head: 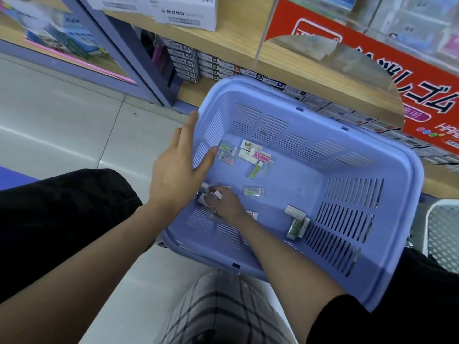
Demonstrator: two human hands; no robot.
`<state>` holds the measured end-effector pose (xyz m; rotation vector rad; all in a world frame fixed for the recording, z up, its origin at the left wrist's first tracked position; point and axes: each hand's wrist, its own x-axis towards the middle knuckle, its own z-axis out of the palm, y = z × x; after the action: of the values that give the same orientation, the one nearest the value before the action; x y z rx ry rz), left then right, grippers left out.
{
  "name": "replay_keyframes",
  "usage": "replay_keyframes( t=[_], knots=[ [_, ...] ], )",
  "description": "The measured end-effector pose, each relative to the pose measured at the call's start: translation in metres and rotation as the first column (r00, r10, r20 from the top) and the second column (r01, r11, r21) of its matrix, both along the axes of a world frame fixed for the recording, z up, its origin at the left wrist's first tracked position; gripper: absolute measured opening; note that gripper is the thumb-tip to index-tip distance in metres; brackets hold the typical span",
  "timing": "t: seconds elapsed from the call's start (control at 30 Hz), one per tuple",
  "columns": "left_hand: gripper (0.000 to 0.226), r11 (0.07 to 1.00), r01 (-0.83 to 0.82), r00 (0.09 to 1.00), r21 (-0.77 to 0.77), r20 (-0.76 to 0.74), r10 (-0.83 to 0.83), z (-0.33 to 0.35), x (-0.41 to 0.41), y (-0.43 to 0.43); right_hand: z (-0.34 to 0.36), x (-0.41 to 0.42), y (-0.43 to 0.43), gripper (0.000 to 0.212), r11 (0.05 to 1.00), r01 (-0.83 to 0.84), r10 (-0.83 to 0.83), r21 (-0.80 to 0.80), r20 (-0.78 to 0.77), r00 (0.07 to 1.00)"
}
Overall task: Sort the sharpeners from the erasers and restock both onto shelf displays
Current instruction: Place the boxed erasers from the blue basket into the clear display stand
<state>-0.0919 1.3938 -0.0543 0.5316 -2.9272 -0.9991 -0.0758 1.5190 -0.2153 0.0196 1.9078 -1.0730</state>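
Note:
A lilac plastic basket (387, 155) sits tilted in front of me, with small packaged erasers and sharpeners scattered on its floor. My left hand (178, 167) grips the basket's left rim, thumb inside against the slotted wall. My right hand (223, 202) reaches into the near-left corner and its fingers curl round a few small white erasers (215, 194). A pink-labelled hard eraser (260, 157) lies mid-basket beside cream packets. Green-striped packets (227, 152) lie near my left thumb. Another green pack (298, 225) rests toward the right wall.
A wooden shelf (243, 43) runs behind the basket, with rows of boxed erasers (191, 63) beneath it and a MONO carton (183, 13) on top. A red sign (372, 63) hangs at right. A white mesh basket (442, 229) stands at far right. Grey floor tiles lie left.

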Motion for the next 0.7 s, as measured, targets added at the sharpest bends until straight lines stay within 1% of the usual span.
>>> replay_keyframes(
  t=[0.07,0.1,0.2,0.23,0.3,0.33,0.37,0.4,0.43,0.5,0.53,0.57,0.63,0.7],
  knots=[
    [0.064,1.0,-0.003,1.0,0.012,-0.011,0.004,0.002,0.0,0.0,0.002,0.0,0.003,0.017,0.999,-0.032,0.032,0.021,-0.003,0.999],
    [0.064,1.0,-0.003,1.0,0.014,-0.01,0.003,0.002,0.0,0.001,0.006,-0.001,0.006,0.019,1.0,-0.005,0.004,0.016,0.023,1.0],
    [0.062,1.0,0.019,1.0,-0.005,0.007,-0.019,0.004,-0.001,0.0,0.03,-0.008,0.021,0.02,0.976,0.211,-0.206,-0.056,0.089,0.975],
    [0.059,0.998,0.047,0.999,-0.041,-0.013,-0.048,0.004,-0.001,0.0,0.041,-0.013,0.028,0.019,0.953,0.295,-0.287,-0.073,0.106,0.952],
    [0.051,0.979,0.148,0.981,-0.141,-0.101,-0.163,0.008,0.003,0.002,0.07,-0.023,0.044,0.018,0.903,0.416,-0.395,-0.103,0.175,0.902],
    [0.046,0.964,0.199,0.963,-0.177,-0.146,-0.226,0.012,0.004,0.003,0.085,-0.028,0.053,0.015,0.883,0.449,-0.414,-0.136,0.223,0.883],
    [0.041,0.951,0.254,0.944,-0.176,-0.17,-0.283,0.016,0.005,0.006,0.101,-0.031,0.062,0.013,0.866,0.468,-0.415,-0.176,0.269,0.869],
    [0.04,0.941,0.315,0.928,-0.126,-0.165,-0.333,0.022,0.007,0.011,0.117,-0.034,0.071,0.011,0.849,0.48,-0.408,-0.221,0.302,0.861],
    [0.041,0.927,0.374,0.915,-0.036,-0.149,-0.375,0.03,0.008,0.017,0.133,-0.037,0.08,0.011,0.834,0.485,-0.4,-0.263,0.319,0.859],
    [0.044,0.881,0.439,0.899,0.176,-0.102,-0.427,0.042,0.01,0.028,0.166,-0.042,0.095,0.01,0.829,0.457,-0.363,-0.323,0.311,0.878],
    [0.043,0.856,0.454,0.89,0.245,-0.088,-0.447,0.05,0.009,0.034,0.184,-0.044,0.1,0.009,0.836,0.428,-0.334,-0.345,0.299,0.894],
    [0.039,0.843,0.465,0.884,0.27,-0.095,-0.458,0.057,0.008,0.038,0.201,-0.046,0.104,0.008,0.844,0.396,-0.304,-0.361,0.286,0.909],
    [0.028,0.841,0.452,0.892,0.297,-0.145,-0.428,0.072,0.002,0.044,0.233,-0.051,0.109,0.005,0.869,0.318,-0.246,-0.378,0.227,0.942],
    [0.02,0.825,0.422,0.907,0.376,-0.161,-0.39,0.096,-0.005,0.05,0.265,-0.055,0.114,0.005,0.902,0.229,-0.186,-0.366,0.15,0.971]
  ],
)
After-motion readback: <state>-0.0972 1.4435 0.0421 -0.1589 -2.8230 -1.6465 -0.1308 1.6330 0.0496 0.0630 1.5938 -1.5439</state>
